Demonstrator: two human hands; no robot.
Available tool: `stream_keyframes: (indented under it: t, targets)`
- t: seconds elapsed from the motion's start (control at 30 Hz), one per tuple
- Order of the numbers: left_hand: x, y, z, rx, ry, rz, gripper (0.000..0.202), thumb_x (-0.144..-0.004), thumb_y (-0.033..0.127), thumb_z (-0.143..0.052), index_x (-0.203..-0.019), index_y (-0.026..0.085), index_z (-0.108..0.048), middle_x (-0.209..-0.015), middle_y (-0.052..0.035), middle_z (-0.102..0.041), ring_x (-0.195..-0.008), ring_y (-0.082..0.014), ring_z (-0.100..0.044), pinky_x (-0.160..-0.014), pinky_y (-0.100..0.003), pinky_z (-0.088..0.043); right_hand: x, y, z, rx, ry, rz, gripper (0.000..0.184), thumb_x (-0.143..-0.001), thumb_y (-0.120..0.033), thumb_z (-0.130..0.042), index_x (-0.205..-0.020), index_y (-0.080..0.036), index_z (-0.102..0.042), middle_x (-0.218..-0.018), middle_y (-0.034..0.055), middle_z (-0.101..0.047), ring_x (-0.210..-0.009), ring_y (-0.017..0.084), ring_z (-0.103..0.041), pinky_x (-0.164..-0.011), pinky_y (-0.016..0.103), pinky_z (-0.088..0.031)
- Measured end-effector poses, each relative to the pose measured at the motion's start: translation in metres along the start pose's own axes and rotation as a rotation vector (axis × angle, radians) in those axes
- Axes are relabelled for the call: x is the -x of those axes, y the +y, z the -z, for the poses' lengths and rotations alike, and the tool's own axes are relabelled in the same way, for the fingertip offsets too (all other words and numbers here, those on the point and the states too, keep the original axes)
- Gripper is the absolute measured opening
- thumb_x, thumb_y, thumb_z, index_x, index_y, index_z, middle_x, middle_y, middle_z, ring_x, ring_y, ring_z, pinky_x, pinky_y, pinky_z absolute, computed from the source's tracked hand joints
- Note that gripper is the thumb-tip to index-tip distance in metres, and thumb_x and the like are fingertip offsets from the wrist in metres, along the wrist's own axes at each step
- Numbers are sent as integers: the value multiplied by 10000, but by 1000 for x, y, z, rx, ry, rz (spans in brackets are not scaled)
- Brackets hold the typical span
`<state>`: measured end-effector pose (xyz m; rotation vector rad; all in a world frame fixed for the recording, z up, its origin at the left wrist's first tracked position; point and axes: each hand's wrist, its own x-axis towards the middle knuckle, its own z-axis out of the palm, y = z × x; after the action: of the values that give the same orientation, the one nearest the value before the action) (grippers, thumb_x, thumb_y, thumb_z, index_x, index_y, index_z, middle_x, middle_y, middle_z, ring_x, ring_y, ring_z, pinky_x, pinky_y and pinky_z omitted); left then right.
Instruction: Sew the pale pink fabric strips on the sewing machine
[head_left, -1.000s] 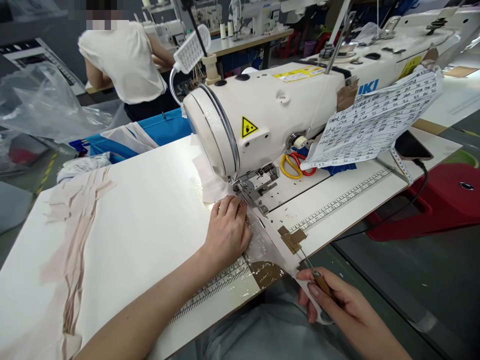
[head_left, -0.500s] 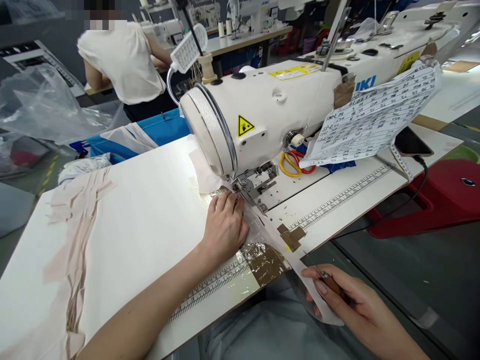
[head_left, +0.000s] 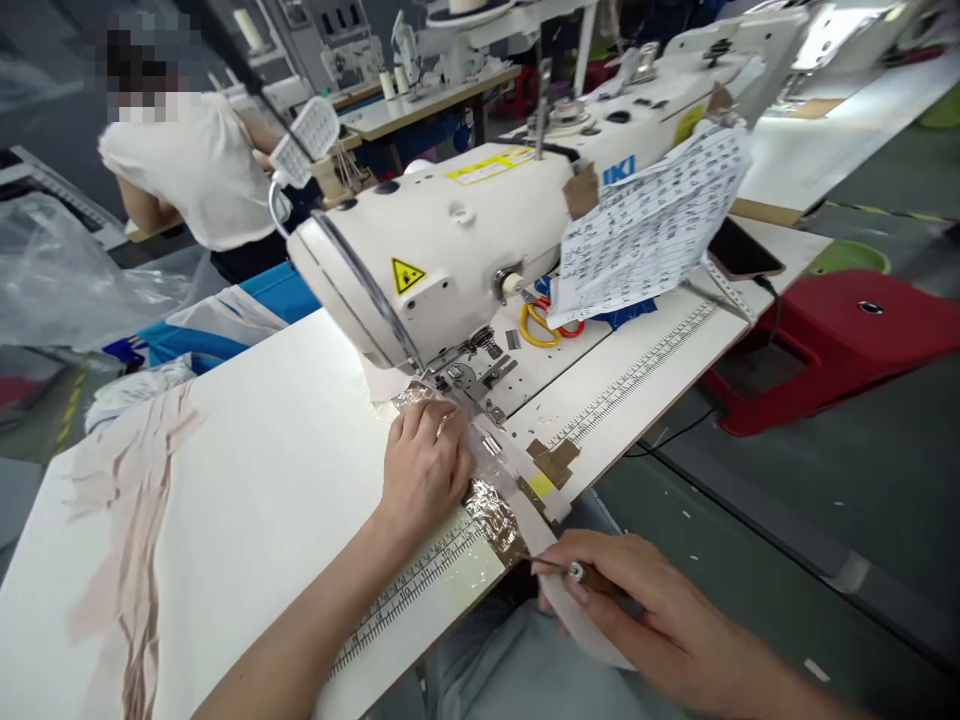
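My left hand (head_left: pixel 424 465) lies palm down on a pale fabric strip (head_left: pixel 517 485) just in front of the presser foot (head_left: pixel 461 385) of the white sewing machine (head_left: pixel 465 250), fingers together and pressing. My right hand (head_left: pixel 645 620) is below the table's front edge, closed on a thin tool with a brown wooden handle (head_left: pixel 592 577) and on the strip's hanging end. The strip runs from the needle area over shiny tape to the table edge.
A pile of pink fabric strips (head_left: pixel 127 520) lies at the table's left. Yellow-and-red scissors (head_left: pixel 544 325), a printed sheet (head_left: pixel 652 225) and a phone (head_left: pixel 742 260) sit right of the machine. A red stool (head_left: pixel 832 340) stands at right. Another person (head_left: pixel 191 180) works behind.
The view swung right and down. My right hand moved in toward the table edge with the tool; my left hand stays pressed on the strip by the presser foot.
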<state>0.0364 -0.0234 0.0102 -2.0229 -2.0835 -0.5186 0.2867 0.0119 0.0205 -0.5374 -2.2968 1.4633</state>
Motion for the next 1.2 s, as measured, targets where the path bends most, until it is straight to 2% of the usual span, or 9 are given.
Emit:
stream_keyframes:
  t: [0.07,0.17,0.3,0.43,0.57,0.67,0.83,1.0,1.2]
  targets:
    - [3,10,7,211,-3,-107,300,-931,183,-402,-1154,174,-603,-1088,-114,-660,-1045,-243,-587,-887,-419,-492,-8,-17,-1,-55,-106,90,308,-954,-220,-445,-1175,-269,-654,-1013,56,-752,-935,216,-693,-831,291,-527]
    - [9,23,16,456,-283,-317,280,-966,210,-351,-980,203,-631,-826,-53,-675,-775,-164,-640,-736,-304,-514,-17,-26,1,-82,-173,218,315,-928,-173,-430,-1142,-236,-653,-1057,53,-740,-997,202,-675,-894,292,-497]
    - [10,18,28,404,-606,-303,351,-998,305,-331,-761,203,-569,-604,2,-585,-482,-110,-514,-510,-250,-409,-27,5,17,141,21,24,286,-952,-202,-385,-1109,-205,-625,-839,29,-734,-732,184,-684,-668,264,-487]
    - [7,-26,51,173,-664,-41,365,-981,390,-350,-723,209,-534,-599,-1,-596,-482,-126,-526,-492,-252,-385,-48,43,43,649,212,-227,324,-997,-279,-354,-1221,-154,-552,-899,73,-729,-715,221,-672,-635,296,-463]
    - [18,-82,77,-214,-603,153,330,-941,332,-332,-724,201,-544,-720,-65,-655,-630,-208,-624,-606,-333,-459,-80,52,54,795,221,-201,388,-1005,-220,-315,-1353,-148,-469,-1154,128,-669,-854,260,-667,-625,311,-448]
    - [38,-94,86,-316,-476,200,293,-913,298,-368,-787,195,-612,-882,-108,-698,-848,-277,-668,-756,-419,-501,-104,48,51,855,195,-154,390,-998,-198,-331,-1341,-145,-509,-1138,146,-643,-817,261,-651,-550,299,-415]
    - [71,-24,64,38,-182,234,277,-956,347,-402,-976,212,-644,-951,-84,-697,-839,-221,-673,-711,-362,-554,-134,46,57,906,209,-71,368,-1038,-310,-337,-1146,-142,-646,-1160,148,-612,-1041,269,-577,-771,319,-474]
    - [71,65,21,329,-48,224,217,-954,278,-431,-939,215,-638,-837,-62,-655,-771,-184,-640,-654,-323,-532,-172,53,82,954,286,-242,300,-1016,-269,-454,-1209,-82,-588,-1239,187,-580,-1150,307,-542,-923,450,-472]
    - [65,92,-7,308,92,288,204,-933,225,-445,-920,214,-648,-754,-44,-609,-729,-185,-599,-610,-323,-458,-188,54,114,922,79,-419,265,-936,-352,-635,-1094,-140,-631,-1067,68,-653,-888,199,-650,-766,376,-559]
